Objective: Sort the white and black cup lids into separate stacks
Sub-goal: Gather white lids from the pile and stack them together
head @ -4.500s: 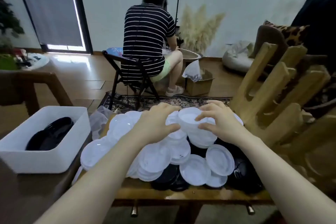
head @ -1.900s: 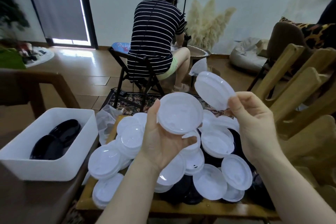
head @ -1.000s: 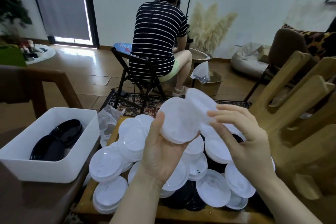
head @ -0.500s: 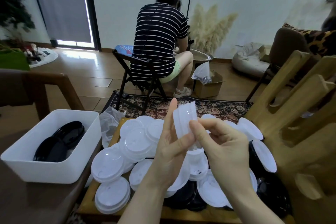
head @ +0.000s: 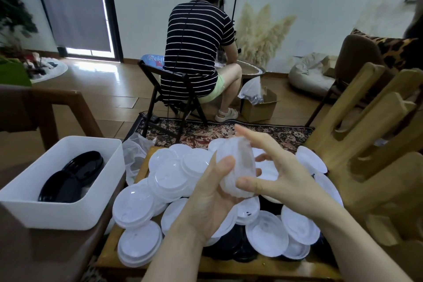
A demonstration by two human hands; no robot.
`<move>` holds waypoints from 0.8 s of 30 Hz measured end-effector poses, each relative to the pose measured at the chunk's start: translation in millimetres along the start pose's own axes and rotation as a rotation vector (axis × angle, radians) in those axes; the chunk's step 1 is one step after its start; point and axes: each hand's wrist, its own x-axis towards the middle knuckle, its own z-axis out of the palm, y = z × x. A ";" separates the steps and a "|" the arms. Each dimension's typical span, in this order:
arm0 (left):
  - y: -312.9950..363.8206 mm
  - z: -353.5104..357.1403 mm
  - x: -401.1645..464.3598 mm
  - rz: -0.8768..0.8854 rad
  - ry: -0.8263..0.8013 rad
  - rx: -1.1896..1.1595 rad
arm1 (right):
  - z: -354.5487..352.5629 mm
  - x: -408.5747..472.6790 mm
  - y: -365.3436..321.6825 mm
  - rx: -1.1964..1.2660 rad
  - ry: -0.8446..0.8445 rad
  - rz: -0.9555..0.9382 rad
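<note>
Stacking step: both hands are up over the pile, squaring a small stack of white lids (head: 237,170) held on edge. My read is that this is the gather-the-whites part of the sort.
Left hand (head: 211,199): curled under and round the stack from about 7 o'clock, thumb pressed on its near face, so it's clamped on the lids.
Right hand (head: 282,175): comes in from 4 o'clock with its thumb on the stack's lower edge. The fingers are spread out past the far side, and I can't tell how much of a hold it really has.
Next move: I'd guess the stack wants setting down with the other whites, then another lid picked off the heap. The lids look thin and slippery, so an even squeeze matters.
Table pile (head: 164,176): loose white lids all over the low wooden table (head: 229,267), with a few short stacks at 9 o'clock of the hands.
Black lids (head: 231,247): some are buried under the whites at the near edge, still unsorted.
White bin (head: 57,213): out at 9 o'clock on a side surface, with only black lids in the bin (head: 71,177), a handful at most.
Far off: at 12 o'clock a person in a striped shirt (head: 194,52) sits with their back turned.
</note>
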 end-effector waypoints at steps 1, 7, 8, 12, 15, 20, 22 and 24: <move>0.9 0.5 -1.6 0.000 0.014 0.022 | -1.5 0.4 -0.7 -0.022 -0.038 -0.012; 3.6 2.9 -6.6 0.033 0.030 0.068 | 8.1 1.2 -1.3 0.077 -0.061 -0.004; 3.7 3.6 -7.4 0.038 0.038 0.072 | 10.6 1.3 -0.8 0.109 -0.043 0.012; 1.0 4.7 -11.5 0.049 0.079 0.101 | 19.8 0.7 2.1 0.106 -0.013 0.032; 5.0 5.2 -15.0 0.034 0.104 0.094 | 26.9 2.3 2.5 0.189 0.029 0.024; 12.8 -6.3 -19.8 0.055 0.179 0.054 | 37.0 16.6 4.3 0.174 -0.139 0.000; 18.5 -8.3 -21.5 0.065 0.188 0.051 | 40.8 24.1 1.4 0.157 -0.096 -0.010; 25.5 -10.1 -21.4 0.051 0.191 0.060 | 44.8 30.9 -4.1 0.146 -0.054 -0.015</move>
